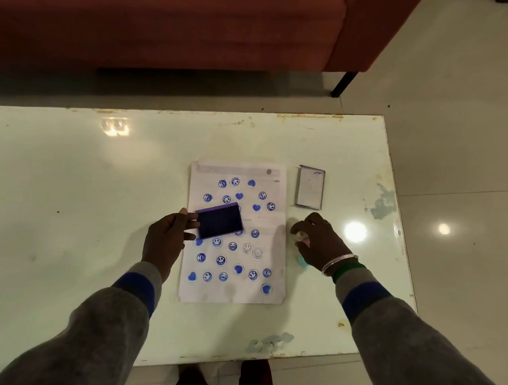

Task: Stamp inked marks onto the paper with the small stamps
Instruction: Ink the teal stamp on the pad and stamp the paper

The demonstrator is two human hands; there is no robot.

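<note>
A white sheet of paper (273, 244) lies on the table, covered with several blue stamped smileys, hearts and letters. My left hand (165, 237) holds the dark blue ink pad (219, 221) by its left edge, tilted above the sheet's left middle. Just right of the paper, my right hand (318, 242) curls its fingers round a small pale stamp (299, 234). A light blue stamp (303, 261) sits on the table under that wrist, partly hidden.
The ink pad's lid (310, 188) lies open on the pale glossy table (66, 194), right of the sheet's top. The table's right edge is close to my right arm. A red sofa (198, 23) stands beyond the far edge.
</note>
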